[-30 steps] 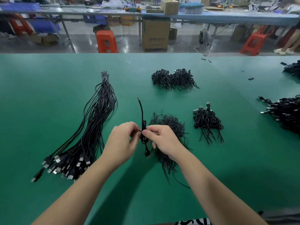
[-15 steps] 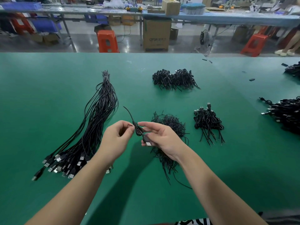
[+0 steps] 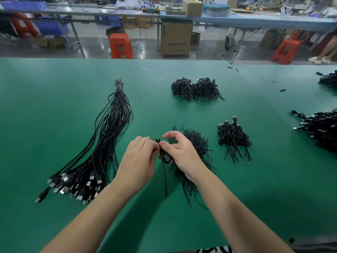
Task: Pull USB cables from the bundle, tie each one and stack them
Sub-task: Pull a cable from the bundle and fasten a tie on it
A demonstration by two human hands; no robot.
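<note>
Between my two hands is one black USB cable [image 3: 165,157], folded into a small coil, with a loose tail hanging down to the green table [image 3: 54,92]. My left hand [image 3: 139,159] pinches the coil from the left. My right hand [image 3: 179,152] grips it from the right, forefinger raised above it. The long bundle of black USB cables [image 3: 109,136] lies to the left, tied at its far tip, plugs fanned out near me. A small stack of tied cables [image 3: 232,139] lies to the right. A loose heap of thin black ties [image 3: 196,141] sits right behind my right hand.
A larger pile of tied cables [image 3: 197,89] lies at the back centre. More black cable heaps [image 3: 321,128] sit at the right edge. Beyond the table's far edge are orange stools [image 3: 120,45], a cardboard box [image 3: 176,38] and long benches.
The cable's free end, which stuck up a second ago, has been folded in; the cable is now a tight coil between my hands, its tail hanging down.
</note>
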